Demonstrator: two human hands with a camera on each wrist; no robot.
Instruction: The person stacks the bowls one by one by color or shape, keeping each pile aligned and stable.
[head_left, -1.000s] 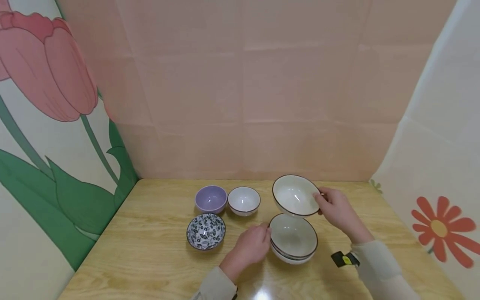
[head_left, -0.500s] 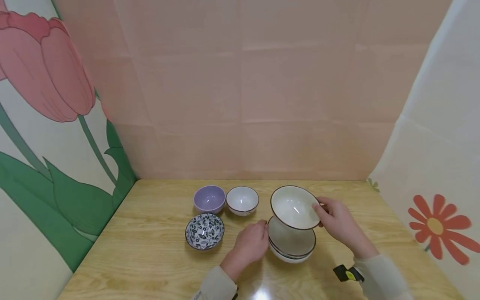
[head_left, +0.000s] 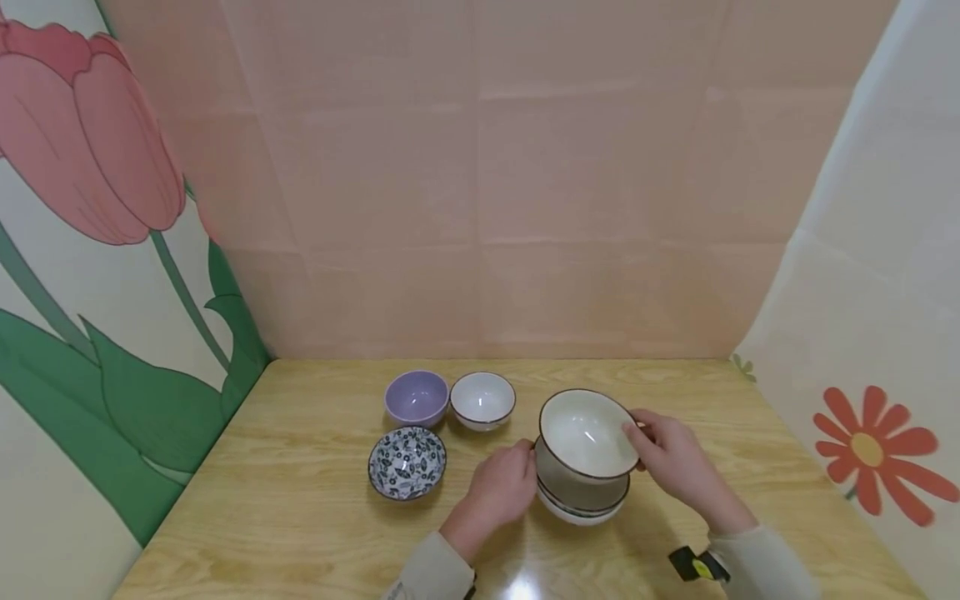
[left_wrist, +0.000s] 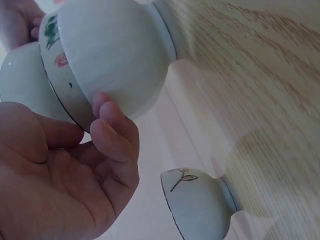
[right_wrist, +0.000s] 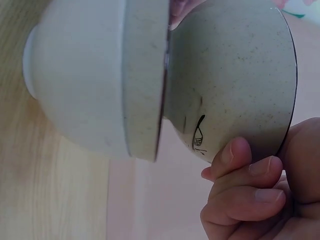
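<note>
In the head view my right hand (head_left: 678, 462) pinches the right rim of a cream bowl (head_left: 589, 433) with a dark brown edge, its thumb inside and its fingers beneath. That bowl is tilted, its base down inside the top of a stack of similar bowls (head_left: 581, 518) on the table. The right wrist view shows the held bowl (right_wrist: 235, 75) with a small dark drawing on its outside. My left hand (head_left: 501, 487) grips the stack's left side. In the left wrist view, its thumb is at the rim and its fingertips lie against the stacked bowls (left_wrist: 117, 60).
Left of the stack stand a purple bowl (head_left: 417, 398), a white bowl (head_left: 483, 400) with a brown rim, and a black-and-white patterned bowl (head_left: 407, 463). The wooden table (head_left: 285, 500) ends at a pink backdrop (head_left: 480, 208). Printed cloths hang on both sides.
My right hand has lowered the cream bowl from above and behind the stack into its top. My left hand has kept its grip on the stack.
</note>
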